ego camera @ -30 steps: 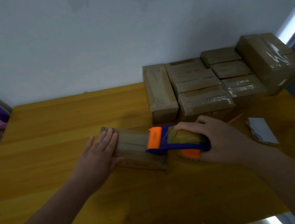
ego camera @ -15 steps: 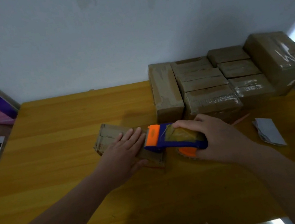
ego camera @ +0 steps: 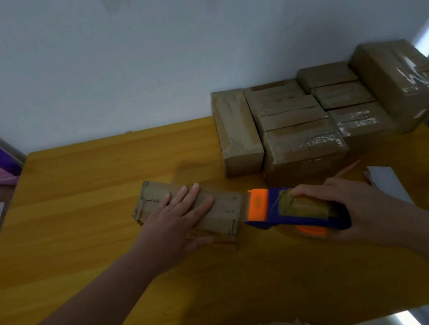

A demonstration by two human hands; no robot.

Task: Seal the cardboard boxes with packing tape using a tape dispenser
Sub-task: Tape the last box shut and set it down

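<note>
Mid-worktop: box, pinned flat by left hand, fingers straight and together, to steady it; dispenser at its right end, right hand clamped round it, likely finishing the strip; taped boxes stacked at back-right corner

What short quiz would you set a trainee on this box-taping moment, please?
1. True or false: the left hand lies flat on the cardboard box.
2. What does the right hand grip? A) scissors B) the tape dispenser C) a marker
3. Fill in: the dispenser's orange head sits at the box's ___ end (the person's left or right).
Key: 1 true; 2 B; 3 right.
</note>
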